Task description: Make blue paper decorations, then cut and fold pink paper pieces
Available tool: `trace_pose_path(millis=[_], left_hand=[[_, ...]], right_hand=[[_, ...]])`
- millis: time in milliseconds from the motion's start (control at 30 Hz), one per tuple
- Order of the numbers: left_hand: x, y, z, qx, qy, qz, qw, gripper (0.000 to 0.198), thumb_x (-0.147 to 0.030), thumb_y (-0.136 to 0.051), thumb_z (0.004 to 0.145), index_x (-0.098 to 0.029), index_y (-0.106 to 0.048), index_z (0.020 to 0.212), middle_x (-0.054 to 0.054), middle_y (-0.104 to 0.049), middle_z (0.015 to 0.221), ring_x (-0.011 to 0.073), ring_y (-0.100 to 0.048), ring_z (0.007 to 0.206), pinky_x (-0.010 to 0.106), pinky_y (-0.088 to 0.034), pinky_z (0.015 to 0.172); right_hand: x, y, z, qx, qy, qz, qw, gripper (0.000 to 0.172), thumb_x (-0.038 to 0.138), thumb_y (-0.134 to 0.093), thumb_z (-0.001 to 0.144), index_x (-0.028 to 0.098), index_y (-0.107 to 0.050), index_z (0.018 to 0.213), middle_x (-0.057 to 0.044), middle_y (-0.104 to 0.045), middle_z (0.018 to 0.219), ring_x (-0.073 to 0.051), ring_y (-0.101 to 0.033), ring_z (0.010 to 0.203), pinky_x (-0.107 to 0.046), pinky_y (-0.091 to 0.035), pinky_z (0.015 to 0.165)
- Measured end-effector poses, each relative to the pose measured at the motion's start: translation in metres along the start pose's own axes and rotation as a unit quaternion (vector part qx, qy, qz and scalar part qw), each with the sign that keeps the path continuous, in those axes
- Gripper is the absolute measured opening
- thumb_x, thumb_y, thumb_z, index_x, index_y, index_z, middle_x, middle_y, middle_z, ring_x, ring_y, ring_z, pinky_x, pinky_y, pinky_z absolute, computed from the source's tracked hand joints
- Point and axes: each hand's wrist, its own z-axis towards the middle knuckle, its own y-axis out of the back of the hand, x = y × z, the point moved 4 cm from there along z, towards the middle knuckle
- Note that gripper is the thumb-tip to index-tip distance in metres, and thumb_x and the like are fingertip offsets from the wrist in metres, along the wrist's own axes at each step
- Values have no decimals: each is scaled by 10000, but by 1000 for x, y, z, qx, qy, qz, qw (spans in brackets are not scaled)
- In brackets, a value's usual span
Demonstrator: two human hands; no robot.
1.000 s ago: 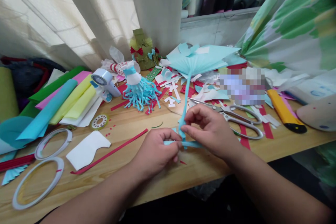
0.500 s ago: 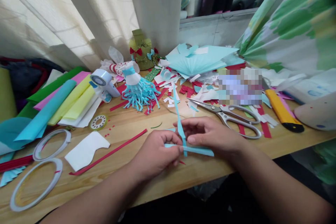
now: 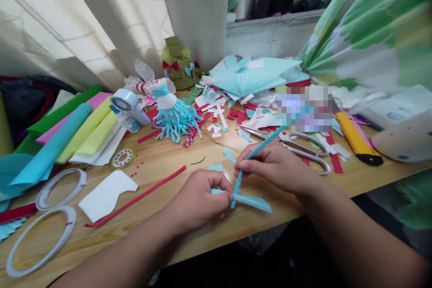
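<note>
Near the table's front edge, my left hand (image 3: 204,195) pinches a light blue folded paper piece (image 3: 254,202) by its middle, thumb on top. Its wider end points right, past the fingertips. A narrow light blue paper strip (image 3: 269,141) is pinched between the thumb and fingers of my right hand (image 3: 273,164). The strip's lower end crosses the folded piece at my left fingertips, and its upper end slants up to the right. Small blue scraps lie on the table behind my hands. Scissors (image 3: 308,144) rest partly behind my right hand.
A red paper strip (image 3: 141,193) and a white paper cutout (image 3: 107,194) lie left of my hands. Further left are tape rolls (image 3: 69,245) and rolled coloured papers (image 3: 56,141). A blue fringed paper figure (image 3: 177,119) stands behind, and a yellow box cutter (image 3: 354,134) lies right.
My right hand has moved slightly up and now grips the strip. The strip's upper part has swung from pointing away to slanting right. My left hand keeps its pinch.
</note>
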Motion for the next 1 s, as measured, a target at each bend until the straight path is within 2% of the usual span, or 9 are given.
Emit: trace_pose_path(millis=[133,200,267,333,533,667,800,900,1000], left_hand=[[-2,4,0,-57,-21,40,997,97,-174,-551,655,-159,-628,598,-30,-551,519,93,-426,482,209,-325,476],[-1,4,0,-50,-10,18,999,102,-180,-546,665,-164,-610,588,-37,-541,476,92,-415,454,210,-323,467],[-1,4,0,-50,-8,1,999,102,-178,-549,669,-164,-592,579,-44,-530,449,88,-408,437,208,-321,463],[-2,5,0,-56,-12,-4,998,90,-174,-556,668,-160,-587,585,-46,-527,445,84,-409,433,204,-316,459],[-1,6,0,-72,4,-39,997,92,-217,-585,688,-160,-558,621,-50,-514,445,77,-398,418,195,-299,444],[-1,10,1,-54,-19,-60,997,90,-243,-612,690,-159,-597,659,-35,-557,526,88,-440,479,208,-327,500],[0,14,5,2,-36,-91,995,127,-254,-629,684,-152,-685,734,12,-635,706,131,-531,652,240,-378,630],[3,14,6,28,-25,-139,990,151,-266,-630,694,-138,-701,731,27,-643,681,144,-544,660,260,-387,669],[4,11,6,40,-3,-152,988,137,-260,-657,681,-127,-692,688,29,-646,648,129,-533,614,253,-382,640]], right_hand=[[3,-4,-1,-55,-19,-43,997,234,331,-564,830,158,-676,718,-20,-670,636,-149,-617,609,-258,-475,606],[2,-8,0,-33,-25,-19,999,205,340,-599,801,154,-684,789,-22,-676,693,-152,-612,650,-252,-465,609],[0,-13,1,21,-36,10,999,229,357,-639,766,155,-688,860,-19,-673,733,-153,-606,676,-245,-455,604],[-2,-18,1,58,-50,10,997,228,346,-662,741,147,-691,849,-12,-660,713,-146,-594,657,-236,-441,586],[-1,-22,0,57,-71,-16,996,99,225,-678,689,134,-638,699,10,-608,631,-111,-532,585,-206,-405,533],[-1,-20,1,33,-72,-17,997,43,176,-626,688,142,-649,699,27,-562,594,-92,-480,544,-197,-362,504],[-6,-18,1,40,-79,-1,996,30,166,-605,682,144,-625,684,44,-511,554,-79,-428,512,-189,-323,472],[-8,-21,0,60,-96,20,993,50,181,-607,681,147,-579,658,58,-478,539,-69,-402,494,-183,-303,458],[-6,-24,0,78,-102,29,991,68,193,-605,678,152,-560,647,59,-471,547,-69,-398,497,-188,-301,461]])
